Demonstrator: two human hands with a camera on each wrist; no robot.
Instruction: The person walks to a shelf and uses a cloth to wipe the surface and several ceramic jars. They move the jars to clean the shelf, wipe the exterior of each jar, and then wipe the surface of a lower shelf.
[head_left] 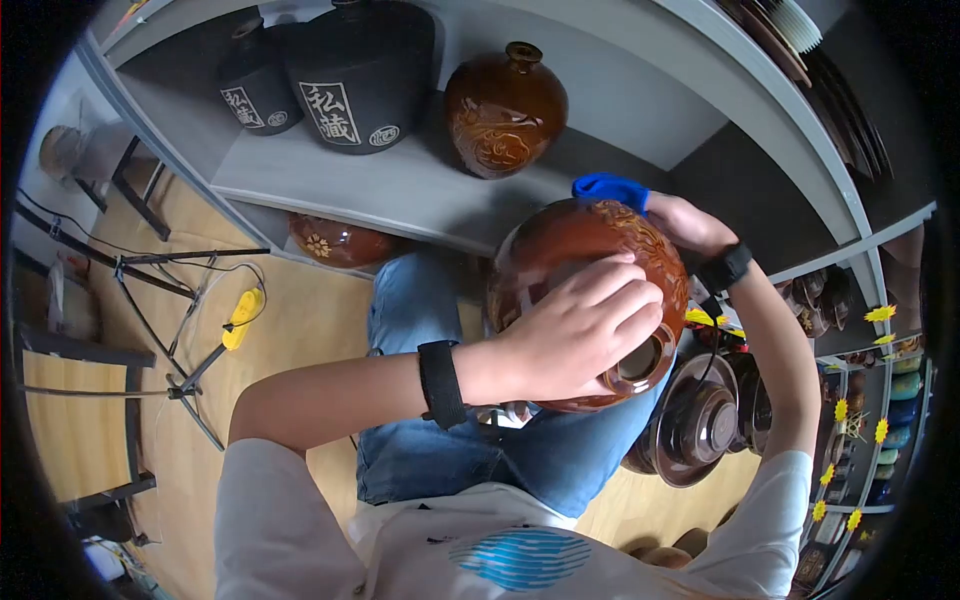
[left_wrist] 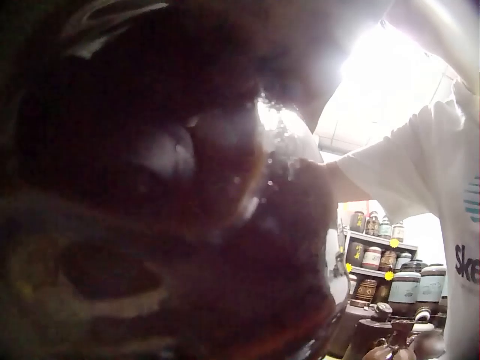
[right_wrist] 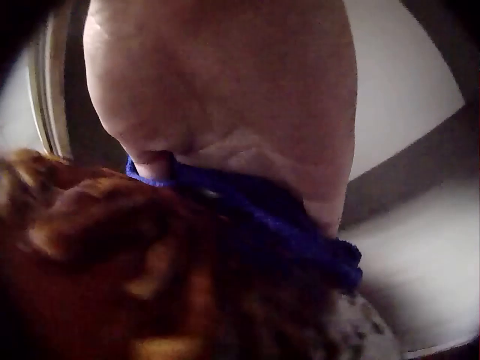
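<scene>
Grey shelf behind, brown jar under spread left hand, right hand pressing blue cloth on it.

Two black jars with white characters on the shelf. Three brown glazed jars: one on the shelf, one below, one held. One blue cloth. Two hands.

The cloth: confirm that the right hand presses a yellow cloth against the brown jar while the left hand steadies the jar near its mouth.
Wrong in one respect: the cloth is blue, not yellow, as the head view and right wrist view show. The rest holds: the right hand presses it against the brown jar, and the left hand steadies the jar near its mouth.
</scene>
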